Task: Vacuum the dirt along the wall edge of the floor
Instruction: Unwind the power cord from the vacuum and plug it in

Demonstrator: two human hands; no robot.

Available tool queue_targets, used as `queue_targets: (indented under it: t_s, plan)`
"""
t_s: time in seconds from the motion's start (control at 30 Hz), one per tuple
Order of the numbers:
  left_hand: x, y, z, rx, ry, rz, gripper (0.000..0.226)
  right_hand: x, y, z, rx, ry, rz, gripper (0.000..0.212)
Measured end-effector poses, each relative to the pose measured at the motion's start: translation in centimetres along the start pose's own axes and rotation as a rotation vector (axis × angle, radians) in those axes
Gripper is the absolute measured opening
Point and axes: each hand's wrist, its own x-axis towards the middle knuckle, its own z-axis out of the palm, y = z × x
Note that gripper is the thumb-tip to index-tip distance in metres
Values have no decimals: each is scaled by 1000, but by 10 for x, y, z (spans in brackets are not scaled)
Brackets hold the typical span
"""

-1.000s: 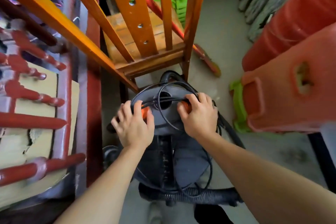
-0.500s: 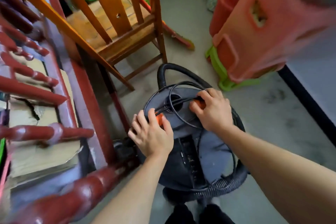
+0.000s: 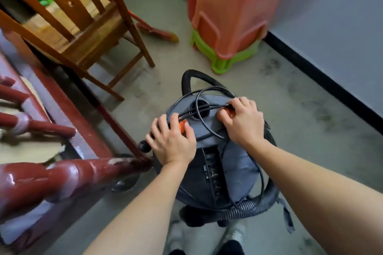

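- The grey vacuum cleaner (image 3: 238,163) stands on the floor (image 3: 269,97) in the lower middle of the frame, right at the person's feet.
- The left hand (image 3: 171,143) is curled over the lid's left edge, fingers and thumb closed around an orange clip (image 3: 182,125).
- The right hand (image 3: 243,123) grips the second orange clip (image 3: 230,112) on the lid's right side, fingers bent down over it and over part of the black cord (image 3: 209,107).
- That cord lies in loose loops across the lid; the ribbed hose (image 3: 244,210) curves around the bottom of the canister.
- Dark dirt smudges (image 3: 271,66) mark the floor near the black skirting (image 3: 323,80) of the pale wall (image 3: 331,16), right of the vacuum and apart from it.
- Orange plastic stools (image 3: 230,12) are stacked on a green stool (image 3: 228,62) at top centre.
- A wooden chair (image 3: 83,33) fills the upper left, a broom (image 3: 159,32) beside it.
- A glossy red railing (image 3: 62,176) crosses the lower left.
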Motion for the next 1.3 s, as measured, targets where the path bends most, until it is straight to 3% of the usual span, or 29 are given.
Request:
queue_targets:
  t_s: [0.53,1.3]
  plan:
    - [-95,-47,-15,-36,-156,615,39,-216,22,17,45,220,622,32]
    - [-255,-300,-101,-25,-196,821,35,-518,-118,119,113,329,785,25]
